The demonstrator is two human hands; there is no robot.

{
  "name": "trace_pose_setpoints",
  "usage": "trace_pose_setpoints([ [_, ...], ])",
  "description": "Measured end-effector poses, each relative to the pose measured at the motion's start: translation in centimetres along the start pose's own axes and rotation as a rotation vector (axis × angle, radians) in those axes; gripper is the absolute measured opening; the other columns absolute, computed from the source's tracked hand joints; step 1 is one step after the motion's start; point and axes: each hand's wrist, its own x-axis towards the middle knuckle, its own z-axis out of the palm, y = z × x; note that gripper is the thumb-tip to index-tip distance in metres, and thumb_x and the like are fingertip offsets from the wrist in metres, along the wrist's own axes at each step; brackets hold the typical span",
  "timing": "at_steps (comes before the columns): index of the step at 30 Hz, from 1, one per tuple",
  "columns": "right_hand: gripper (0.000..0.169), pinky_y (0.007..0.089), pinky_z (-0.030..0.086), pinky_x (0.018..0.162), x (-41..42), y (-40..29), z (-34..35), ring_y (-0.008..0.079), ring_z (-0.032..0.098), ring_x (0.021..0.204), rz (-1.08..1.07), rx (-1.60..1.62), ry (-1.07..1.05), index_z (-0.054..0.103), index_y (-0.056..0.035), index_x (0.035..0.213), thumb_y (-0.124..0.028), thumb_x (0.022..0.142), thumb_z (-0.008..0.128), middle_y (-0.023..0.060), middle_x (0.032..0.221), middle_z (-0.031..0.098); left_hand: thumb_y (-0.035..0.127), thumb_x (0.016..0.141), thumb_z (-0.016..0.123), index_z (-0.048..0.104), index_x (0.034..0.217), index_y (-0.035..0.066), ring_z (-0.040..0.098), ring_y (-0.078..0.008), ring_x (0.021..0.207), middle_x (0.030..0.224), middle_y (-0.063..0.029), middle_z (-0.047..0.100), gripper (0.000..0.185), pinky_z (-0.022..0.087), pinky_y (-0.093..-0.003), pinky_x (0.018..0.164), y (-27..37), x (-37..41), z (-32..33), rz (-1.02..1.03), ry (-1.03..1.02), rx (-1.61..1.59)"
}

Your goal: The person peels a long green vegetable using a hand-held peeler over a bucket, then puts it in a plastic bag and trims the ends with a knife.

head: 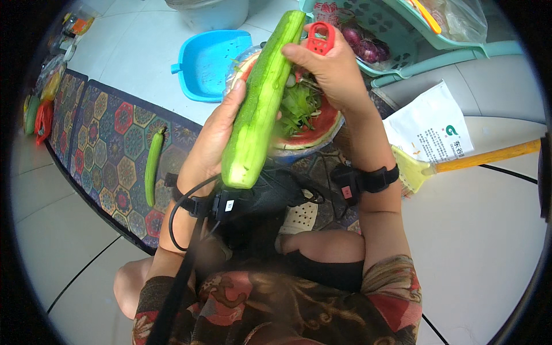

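Note:
A long green gourd point(258, 103), with paler strips where skin is off, lies slantwise in front of me. My left hand point(217, 129) is closed around its lower left side. My right hand point(330, 64) holds a red plastic peeler point(320, 39), its thumb against the gourd's upper end; the blade is not plainly visible. Beneath the gourd stands a round container with a red and pale inside point(332, 118), holding green peelings point(302, 108). A slender ridged green gourd point(154, 166) rests on the patterned mat point(101, 142) to the left.
A blue plastic basin point(194, 73) and a pale bucket point(211, 15) stand beyond the mat. At the upper right are a teal rack point(431, 34) and red onions point(367, 50). A white printed bag point(435, 116) lies by a yellow broom point(412, 170) with a wooden handle.

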Motion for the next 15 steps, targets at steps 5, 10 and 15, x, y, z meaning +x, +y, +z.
trace_pose_setpoints([
  [5, 0.028, 0.0253, 0.051, 0.059, 0.3, 0.9, -0.6, 0.0124, 0.058, 0.064, 0.123, 0.194, -0.045, 0.053, 0.0006, 0.1, -0.016, 0.084, 0.069, 0.0054, 0.076, 0.059, 0.044, 0.094, 0.048, 0.044, 0.129, 0.003, 0.064, -0.0156, 0.067, 0.097, -0.0133, 0.064, 0.054, 0.056, -0.0269, 0.056, -0.6, 0.4, 1.5, 0.075, 0.101, 0.035],
  [10, 0.019, 0.0253, 0.048, 0.057, -0.2, -0.1, -0.3, 0.0119, 0.058, 0.063, 0.194, 0.265, -0.04, 0.056, 0.0012, 0.092, -0.012, 0.083, 0.067, 0.0039, 0.073, 0.058, 0.035, 0.092, 0.055, 0.04, 0.134, 0.001, 0.06, -0.0131, 0.089, 0.111, -0.0096, 0.058, 0.055, 0.051, -0.0259, 0.075, -0.1, 0.1, 1.2, 0.065, 0.058, 0.101],
  [15, 0.01, 0.025, 0.049, 0.056, 0.0, -0.3, -0.5, 0.0112, 0.058, 0.061, 0.19, 0.2, -0.019, 0.058, -0.0001, 0.088, -0.009, 0.085, 0.061, 0.0044, 0.07, 0.059, 0.032, 0.09, 0.059, 0.042, 0.132, 0.002, 0.058, -0.0111, 0.087, 0.108, -0.0064, 0.057, 0.055, 0.05, -0.0241, 0.074, 0.1, 0.1, 1.4, 0.09, 0.075, 0.292],
])
